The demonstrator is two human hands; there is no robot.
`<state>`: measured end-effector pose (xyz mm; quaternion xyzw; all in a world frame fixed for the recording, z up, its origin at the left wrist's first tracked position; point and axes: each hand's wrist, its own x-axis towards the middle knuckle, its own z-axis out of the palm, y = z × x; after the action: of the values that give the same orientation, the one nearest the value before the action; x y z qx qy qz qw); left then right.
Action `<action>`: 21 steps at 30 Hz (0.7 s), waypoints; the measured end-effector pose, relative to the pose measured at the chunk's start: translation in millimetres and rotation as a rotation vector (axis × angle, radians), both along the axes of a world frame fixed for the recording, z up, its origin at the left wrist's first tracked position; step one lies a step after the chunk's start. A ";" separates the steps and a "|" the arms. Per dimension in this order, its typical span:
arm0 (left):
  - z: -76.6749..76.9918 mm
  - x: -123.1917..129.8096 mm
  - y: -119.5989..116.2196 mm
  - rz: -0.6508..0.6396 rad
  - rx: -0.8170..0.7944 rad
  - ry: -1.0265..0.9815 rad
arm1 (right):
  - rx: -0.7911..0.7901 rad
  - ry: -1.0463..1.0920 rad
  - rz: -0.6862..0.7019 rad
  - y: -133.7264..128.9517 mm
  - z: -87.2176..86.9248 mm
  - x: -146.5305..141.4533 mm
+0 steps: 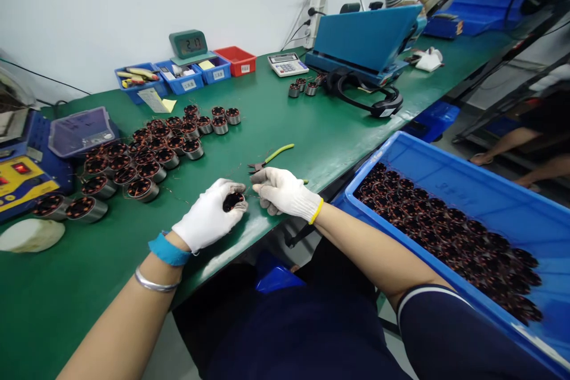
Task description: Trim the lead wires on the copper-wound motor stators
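Note:
My left hand (211,214), in a white glove, is wrapped round a motor stator (233,202) near the table's front edge. To its right, my right hand (285,195), also gloved in white, has its fingers curled together beside the stator; whatever is between them is too small to make out. Green-handled cutters (278,153) lie on the table just beyond my right hand. Several wound stators (154,171) with copper coils and loose wire ends stand in a group on the green table (249,124) to the left.
A blue crate (445,175) of stators is at the right. Small bins (187,84), a clock (187,44), a calculator (287,64), a headset (385,104) and a blue-yellow machine (22,181) stand around the table. Another person's leg (512,142) shows far right.

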<state>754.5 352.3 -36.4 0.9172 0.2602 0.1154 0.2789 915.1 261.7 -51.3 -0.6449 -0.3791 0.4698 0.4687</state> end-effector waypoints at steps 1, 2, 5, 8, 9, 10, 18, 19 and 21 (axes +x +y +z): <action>-0.3 0.0 0.4 -0.016 0.012 -0.010 | -0.027 -0.024 0.043 -3.0 1.9 1.1; -0.6 -0.2 0.9 -0.025 0.017 -0.013 | -0.049 -0.064 0.093 -6.1 3.7 2.2; -1.1 -0.9 2.4 -0.033 0.008 0.000 | -0.052 -0.256 0.216 -14.1 7.0 4.6; -0.7 -1.4 4.3 -0.044 0.001 0.003 | 0.031 -0.415 0.247 -18.4 8.4 3.1; -0.5 -1.4 5.1 -0.050 -0.001 0.000 | 0.062 -0.443 0.250 -19.6 9.0 1.7; -0.3 -1.4 5.8 -0.057 -0.006 -0.004 | 0.091 -0.470 0.256 -20.8 9.6 0.2; -2.9 -2.2 4.1 -0.020 0.000 -0.003 | 0.020 -0.915 0.311 -38.3 14.9 -12.2; -3.5 -2.7 2.9 -0.017 0.024 -0.008 | 0.002 -0.956 0.313 -40.1 15.0 -14.8; -4.3 -3.7 0.5 -0.058 0.093 -0.014 | -0.013 -1.028 0.322 -43.1 15.6 -20.4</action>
<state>750.8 352.7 -40.7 0.9355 0.2258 0.1256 0.2409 894.7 218.5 -35.7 -0.7283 -0.6509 0.1615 0.1409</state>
